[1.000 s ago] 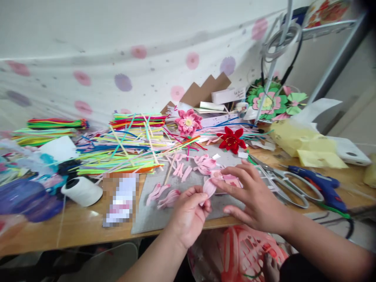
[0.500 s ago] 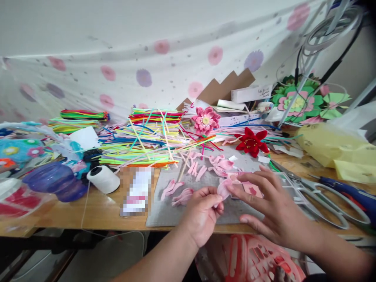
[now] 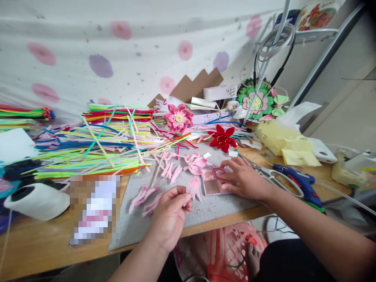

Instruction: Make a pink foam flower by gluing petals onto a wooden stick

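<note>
My left hand (image 3: 173,213) pinches the base of a pale pink fuzzy petal (image 3: 193,187), which stands upright from the fingertips. My right hand (image 3: 242,178) lies with fingers stretched over a flat pink palette (image 3: 214,188) with square compartments, touching its right side and covering part of it. Behind the petal, a cluster of pink petals (image 3: 195,163) rests on a grey mat (image 3: 129,229). More pink petal pieces (image 3: 142,196) lie left of my left hand, partly hidden by it.
Bundles of colourful pipe cleaners (image 3: 96,141) cover the back left. A pink flower (image 3: 179,118) and a red flower (image 3: 222,138) stand behind the mat. Scissors (image 3: 279,178) and a blue glue gun (image 3: 296,180) lie at right. A thread cone (image 3: 38,200) sits at left.
My right hand has left the petal and come down onto the palette. My left hand still holds the petal. The camera view has turned to the right.
</note>
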`<state>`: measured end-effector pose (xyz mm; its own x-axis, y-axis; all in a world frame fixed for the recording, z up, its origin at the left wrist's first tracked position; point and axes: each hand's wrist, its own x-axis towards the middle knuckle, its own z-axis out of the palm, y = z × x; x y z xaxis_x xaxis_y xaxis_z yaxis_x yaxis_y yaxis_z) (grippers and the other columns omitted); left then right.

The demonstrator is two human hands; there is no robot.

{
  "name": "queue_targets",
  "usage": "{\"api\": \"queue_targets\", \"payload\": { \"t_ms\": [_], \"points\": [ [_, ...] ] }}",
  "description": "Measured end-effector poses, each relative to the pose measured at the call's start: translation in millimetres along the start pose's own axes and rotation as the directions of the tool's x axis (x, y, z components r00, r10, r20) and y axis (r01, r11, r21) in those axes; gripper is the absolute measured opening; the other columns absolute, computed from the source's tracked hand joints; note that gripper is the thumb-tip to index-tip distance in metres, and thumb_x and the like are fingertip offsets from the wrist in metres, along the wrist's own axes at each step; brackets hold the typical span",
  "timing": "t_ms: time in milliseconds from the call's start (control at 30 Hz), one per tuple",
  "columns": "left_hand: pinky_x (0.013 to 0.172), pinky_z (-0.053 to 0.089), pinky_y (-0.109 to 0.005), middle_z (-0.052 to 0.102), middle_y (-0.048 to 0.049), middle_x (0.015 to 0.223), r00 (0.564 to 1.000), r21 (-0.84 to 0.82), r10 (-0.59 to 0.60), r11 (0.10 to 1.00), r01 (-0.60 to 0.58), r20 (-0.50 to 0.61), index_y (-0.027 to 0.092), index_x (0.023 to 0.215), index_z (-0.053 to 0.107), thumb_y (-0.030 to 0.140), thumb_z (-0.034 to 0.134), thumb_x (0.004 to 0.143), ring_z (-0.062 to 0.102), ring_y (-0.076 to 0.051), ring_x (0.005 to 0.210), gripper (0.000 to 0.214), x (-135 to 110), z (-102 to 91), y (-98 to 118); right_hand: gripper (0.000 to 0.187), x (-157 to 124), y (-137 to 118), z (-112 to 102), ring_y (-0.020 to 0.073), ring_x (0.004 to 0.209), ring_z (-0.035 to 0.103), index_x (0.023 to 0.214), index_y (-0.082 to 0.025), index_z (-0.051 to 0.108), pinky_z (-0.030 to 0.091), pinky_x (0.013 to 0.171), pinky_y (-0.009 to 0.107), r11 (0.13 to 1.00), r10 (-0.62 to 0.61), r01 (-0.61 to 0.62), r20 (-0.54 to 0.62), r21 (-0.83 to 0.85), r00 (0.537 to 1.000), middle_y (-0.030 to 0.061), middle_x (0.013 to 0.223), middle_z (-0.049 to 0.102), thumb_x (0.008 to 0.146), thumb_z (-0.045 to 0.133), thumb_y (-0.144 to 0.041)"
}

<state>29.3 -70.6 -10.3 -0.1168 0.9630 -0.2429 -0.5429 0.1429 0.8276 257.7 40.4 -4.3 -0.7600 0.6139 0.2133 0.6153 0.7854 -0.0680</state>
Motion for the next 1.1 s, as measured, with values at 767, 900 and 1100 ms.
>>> {"api": "queue_targets", "payload": {
  "t_ms": [767,900,1100],
  "points": [
    [0.057,0.036,-0.021,0.052,0.0019,0.058,0.999,0.034,0.014,0.999,-0.015,0.039,0.014,0.064,0.061,0.012,0.065,0.068,0.044,-0.008,0.057,0.006,-9,9.4,1,0.053,-2,-70,-18,0.0299,0.106,0.040,0.124,-0.025,0.056,0.024,0.097,0.060,0.980,-0.177,0.197,-0.339,0.026,0.924,0.0114,0.121,0.044,0.083,0.047,-0.058],
    [0.055,0.037,-0.020,0.052,0.0019,0.059,0.996,-0.066,-0.056,0.996,0.061,0.066,0.013,0.067,0.062,0.009,0.065,0.069,0.045,-0.008,0.055,0.005,-10,10.7,2,0.054,-6,-69,-19,0.0299,0.107,0.040,0.128,-0.028,0.052,0.022,0.098,0.061,0.977,-0.197,0.213,-0.339,0.008,0.920,0.0104,0.122,0.044,0.083,0.047,-0.058],
    [0.053,0.038,-0.018,0.052,0.0019,0.061,0.989,-0.139,-0.095,0.984,0.110,0.111,0.012,0.073,0.065,0.008,0.064,0.071,0.047,-0.006,0.054,0.005,-12,12.2,3,0.059,-9,-70,-21,0.0304,0.107,0.040,0.132,-0.026,0.047,0.023,0.097,0.061,0.977,-0.192,0.211,-0.355,0.016,0.915,0.0114,0.123,0.043,0.083,0.047,-0.058]
  ]
}}
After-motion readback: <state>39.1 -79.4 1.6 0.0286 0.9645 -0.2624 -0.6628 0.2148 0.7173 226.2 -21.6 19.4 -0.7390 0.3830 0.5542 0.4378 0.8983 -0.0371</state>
